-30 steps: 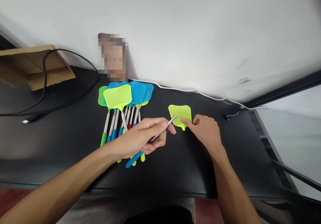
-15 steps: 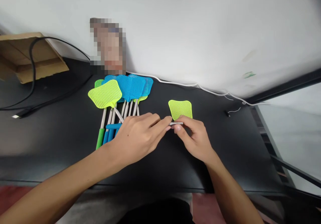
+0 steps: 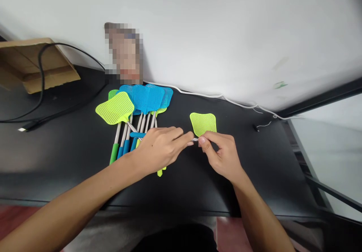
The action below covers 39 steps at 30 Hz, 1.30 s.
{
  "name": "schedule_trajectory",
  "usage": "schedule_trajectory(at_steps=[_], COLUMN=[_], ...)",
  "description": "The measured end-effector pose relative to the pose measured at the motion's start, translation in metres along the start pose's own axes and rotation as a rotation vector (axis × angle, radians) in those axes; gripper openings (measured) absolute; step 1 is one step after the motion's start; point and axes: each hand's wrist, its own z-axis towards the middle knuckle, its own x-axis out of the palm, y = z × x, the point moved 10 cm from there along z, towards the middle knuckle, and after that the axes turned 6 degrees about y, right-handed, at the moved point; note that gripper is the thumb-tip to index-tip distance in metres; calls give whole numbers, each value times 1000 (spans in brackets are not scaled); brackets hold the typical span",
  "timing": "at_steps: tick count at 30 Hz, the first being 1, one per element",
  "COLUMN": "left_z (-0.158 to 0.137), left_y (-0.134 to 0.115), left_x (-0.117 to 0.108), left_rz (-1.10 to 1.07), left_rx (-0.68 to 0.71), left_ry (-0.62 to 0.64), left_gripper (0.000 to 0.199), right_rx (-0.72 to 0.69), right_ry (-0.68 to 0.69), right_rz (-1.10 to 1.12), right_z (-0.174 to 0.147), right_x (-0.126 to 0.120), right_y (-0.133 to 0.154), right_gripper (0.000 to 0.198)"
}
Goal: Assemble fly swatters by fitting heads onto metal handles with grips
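A thin metal rod spans the gap between my two hands. My left hand is closed around it, and a blue handle sticks out on that hand's left side. My right hand pinches the rod's other end between thumb and forefinger. Just behind the right hand lies a yellow-green mesh swatter head, its lower edge partly covered. Left of my hands, a yellow-green fly swatter rests over a pile of blue and green fly swatters; its shaft runs towards my left hand, where its end is hidden.
An open cardboard box stands at the back left of the black table. A black cable loops in front of it. Along the wall runs a white cord, with a small black plug at the right.
The rod and blue handle have shifted right, so less rod shows past my right fingertips. The yellow-green swatter on the pile has slid slightly left. Yellow-green handle ends now show below my left hand.
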Motion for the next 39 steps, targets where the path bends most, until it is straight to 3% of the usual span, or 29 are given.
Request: schedule_trajectory(at_steps=[7, 15, 23, 33, 39], left_z=[-1, -2, -3, -3, -4], left_y=[36, 34, 30, -1, -6], left_x=[-2, -4, -17, 0, 2], left_rz=[-29, 11, 141, 96, 78], left_rx=[-141, -78, -84, -9, -6], left_ry=[2, -59, -151, -112, -117], left_gripper=[28, 24, 20, 21, 22], right_rx=[147, 135, 129, 56, 35], right_ry=[-314, -539, -490, -173, -143], right_rz=[152, 251, 345, 49, 54], right_z=[-9, -18, -11, -3, -3], right_x=[-62, -86, -60, 9, 21], right_y=[-41, -59, -56, -18, -13], right_gripper=[43, 42, 39, 36, 34])
